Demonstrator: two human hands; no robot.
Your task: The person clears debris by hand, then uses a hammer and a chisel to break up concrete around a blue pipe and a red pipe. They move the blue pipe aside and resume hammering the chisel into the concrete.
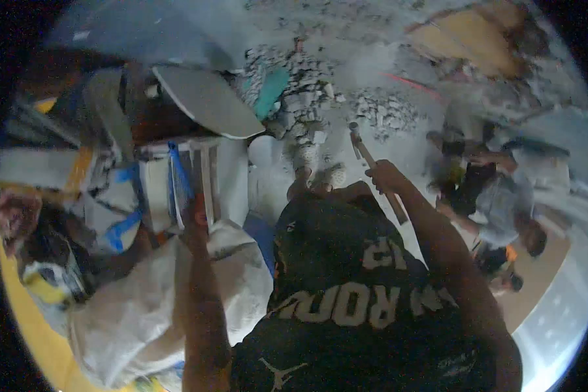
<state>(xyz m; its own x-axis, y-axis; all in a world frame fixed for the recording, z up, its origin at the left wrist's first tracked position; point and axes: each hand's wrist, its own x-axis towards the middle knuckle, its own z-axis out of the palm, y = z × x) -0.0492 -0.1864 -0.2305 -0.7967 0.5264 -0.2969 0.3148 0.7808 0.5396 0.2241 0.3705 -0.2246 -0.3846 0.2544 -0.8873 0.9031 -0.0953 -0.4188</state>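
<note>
My right hand [387,176] is closed around the handle of a hammer [362,147]. The hammer's head points away from me toward the rubble, and its handle end sticks out below my fist. On the other side, my left arm reaches forward over a large pale sack [134,307]. My left hand [197,212] is dark and blurred, beside upright pale boards and a blue strip [178,170]. Something reddish shows at that hand, but its fingers cannot be made out.
Broken rubble [300,85] covers the floor ahead, with a green piece [272,91] among it. A pale curved panel [206,101] leans at the left over mixed scrap. Other people [503,196] are close by on my right. A brown sheet [467,39] lies at the far right.
</note>
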